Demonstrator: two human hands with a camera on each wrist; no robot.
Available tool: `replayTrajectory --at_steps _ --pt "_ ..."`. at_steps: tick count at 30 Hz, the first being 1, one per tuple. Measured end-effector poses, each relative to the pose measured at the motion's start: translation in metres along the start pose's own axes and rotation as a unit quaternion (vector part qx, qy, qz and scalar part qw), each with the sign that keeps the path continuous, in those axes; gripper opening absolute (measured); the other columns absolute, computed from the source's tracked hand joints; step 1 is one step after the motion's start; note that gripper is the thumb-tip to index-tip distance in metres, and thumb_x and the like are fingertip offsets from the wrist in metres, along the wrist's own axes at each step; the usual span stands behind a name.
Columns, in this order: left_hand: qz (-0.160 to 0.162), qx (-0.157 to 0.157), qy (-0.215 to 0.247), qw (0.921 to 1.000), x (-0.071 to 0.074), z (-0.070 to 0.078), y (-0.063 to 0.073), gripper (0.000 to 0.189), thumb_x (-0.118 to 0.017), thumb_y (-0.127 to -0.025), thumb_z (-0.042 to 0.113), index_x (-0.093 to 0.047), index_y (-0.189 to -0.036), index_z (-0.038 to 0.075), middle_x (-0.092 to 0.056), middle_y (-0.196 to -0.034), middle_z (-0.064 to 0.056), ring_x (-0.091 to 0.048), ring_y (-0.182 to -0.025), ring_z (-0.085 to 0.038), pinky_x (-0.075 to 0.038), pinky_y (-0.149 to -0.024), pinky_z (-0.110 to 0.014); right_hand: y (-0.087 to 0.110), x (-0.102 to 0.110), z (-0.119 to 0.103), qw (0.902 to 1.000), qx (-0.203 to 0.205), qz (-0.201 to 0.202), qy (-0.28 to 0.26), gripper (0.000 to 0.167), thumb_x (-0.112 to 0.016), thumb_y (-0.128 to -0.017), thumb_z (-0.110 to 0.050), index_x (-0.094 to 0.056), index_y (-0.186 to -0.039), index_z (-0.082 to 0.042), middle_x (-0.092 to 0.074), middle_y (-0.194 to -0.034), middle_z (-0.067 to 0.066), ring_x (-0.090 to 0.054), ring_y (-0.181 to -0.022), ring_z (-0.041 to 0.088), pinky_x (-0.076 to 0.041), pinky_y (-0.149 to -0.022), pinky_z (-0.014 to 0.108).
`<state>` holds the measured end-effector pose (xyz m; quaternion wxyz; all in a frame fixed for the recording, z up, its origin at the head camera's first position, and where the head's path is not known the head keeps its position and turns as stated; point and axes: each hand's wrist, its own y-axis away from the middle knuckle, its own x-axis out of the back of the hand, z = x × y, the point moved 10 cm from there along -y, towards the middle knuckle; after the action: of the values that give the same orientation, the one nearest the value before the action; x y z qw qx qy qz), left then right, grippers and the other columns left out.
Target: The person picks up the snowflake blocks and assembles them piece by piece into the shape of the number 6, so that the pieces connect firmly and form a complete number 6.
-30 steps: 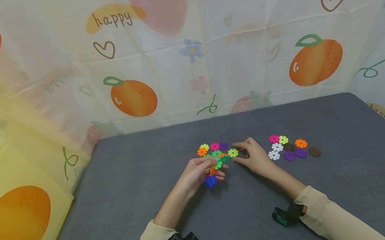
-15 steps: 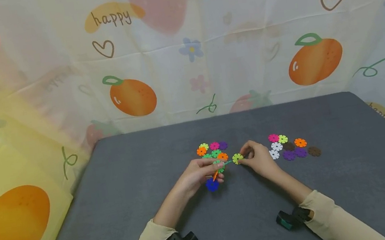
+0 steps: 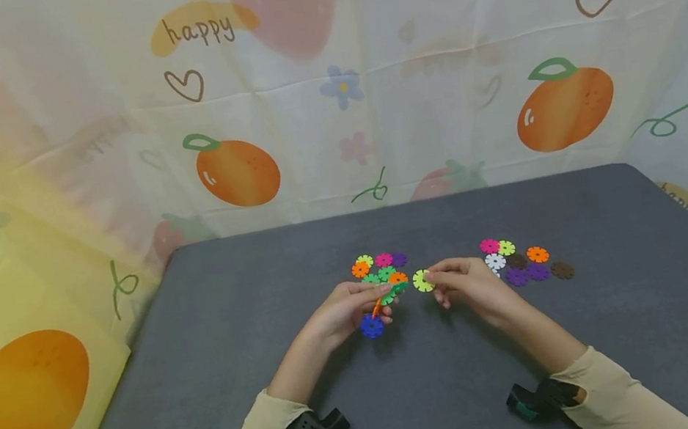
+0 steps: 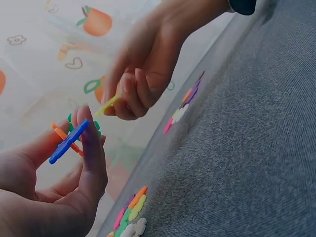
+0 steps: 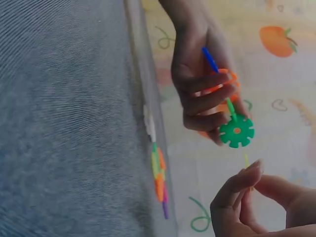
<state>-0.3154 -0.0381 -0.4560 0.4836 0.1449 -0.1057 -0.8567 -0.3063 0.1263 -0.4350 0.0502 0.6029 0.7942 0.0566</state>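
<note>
My left hand (image 3: 340,315) holds a short chain of slotted plastic discs fitted into one another. A blue disc (image 3: 371,326) forms its near end, followed by an orange disc (image 5: 232,75) and a light green disc (image 5: 230,106) seen edge-on in the right wrist view. The far end is a darker green disc (image 5: 237,140), facing the other hand. Between thumb and fingertips my right hand (image 3: 477,292) pinches a yellow-green disc (image 3: 421,281). That disc is raised, a small gap away from the green end of the chain.
Behind the left hand lies a cluster of loose discs, among them a pink disc (image 3: 384,261) and an orange one (image 3: 360,270). A second group to the right includes a brown disc (image 3: 562,271) and white ones. All lie on the grey table (image 3: 227,284), with a printed curtain (image 3: 309,160) behind.
My right hand has taken hold of the yellow-green disc, lifted it and turned it flat toward the camera. The chain in my left hand has tilted slightly; that hand stays nearly in place.
</note>
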Motion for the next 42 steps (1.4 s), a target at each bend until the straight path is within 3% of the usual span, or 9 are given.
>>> replayTrajectory --at_steps 8,15,27,36,42 --pt "-0.024 0.001 -0.010 0.9997 -0.005 0.000 0.000 0.035 -0.061 -0.097 0.017 -0.062 -0.115 -0.012 -0.069 -0.080 -0.002 -0.064 -0.065 -0.010 -0.062 -0.073 -0.032 0.005 -0.007 -0.006 0.9996 0.000 -0.027 0.013 0.033 -0.060 -0.097 -0.019 -0.062 -0.113 0.010 -0.063 -0.076 0.001 -0.057 -0.060 0.009 -0.054 -0.060 0.026" --pt "-0.042 0.003 -0.040 0.9983 -0.009 -0.002 0.001 0.027 -0.062 -0.096 0.021 -0.066 -0.104 -0.004 -0.067 -0.070 -0.002 -0.064 -0.062 -0.014 -0.062 -0.074 -0.036 0.004 -0.010 -0.002 0.9994 0.000 -0.030 0.016 0.035 -0.060 -0.097 -0.020 -0.061 -0.113 0.011 -0.063 -0.076 0.001 -0.057 -0.061 0.009 -0.054 -0.060 0.026" --pt "-0.025 0.013 -0.028 0.9992 -0.011 0.000 0.002 0.036 -0.063 -0.096 0.021 -0.062 -0.116 -0.009 -0.067 -0.079 -0.002 -0.065 -0.069 -0.013 -0.062 -0.077 -0.038 0.004 -0.015 0.002 0.9992 -0.007 -0.039 -0.010 0.028 -0.063 -0.096 -0.018 -0.062 -0.109 0.007 -0.068 -0.074 -0.001 -0.063 -0.065 0.010 -0.058 -0.066 0.027" --pt "-0.028 -0.012 -0.029 0.9991 -0.012 -0.002 -0.001 0.034 -0.063 -0.095 0.011 -0.061 -0.117 -0.015 -0.071 -0.081 -0.002 -0.070 -0.077 -0.015 -0.061 -0.083 -0.041 0.006 -0.017 -0.001 0.9994 -0.006 -0.033 0.009 0.021 -0.065 -0.093 -0.014 -0.063 -0.098 0.006 -0.067 -0.069 0.000 -0.063 -0.059 0.012 -0.059 -0.064 0.030" --pt "-0.030 -0.020 -0.015 0.9992 -0.015 0.002 0.000 0.036 -0.062 -0.095 0.008 -0.059 -0.119 -0.017 -0.071 -0.085 -0.005 -0.071 -0.075 -0.014 -0.061 -0.085 -0.041 0.007 -0.020 -0.003 0.9994 0.007 -0.031 -0.015 0.020 -0.065 -0.094 -0.015 -0.063 -0.098 0.004 -0.068 -0.071 0.001 -0.062 -0.059 0.012 -0.058 -0.064 0.030"
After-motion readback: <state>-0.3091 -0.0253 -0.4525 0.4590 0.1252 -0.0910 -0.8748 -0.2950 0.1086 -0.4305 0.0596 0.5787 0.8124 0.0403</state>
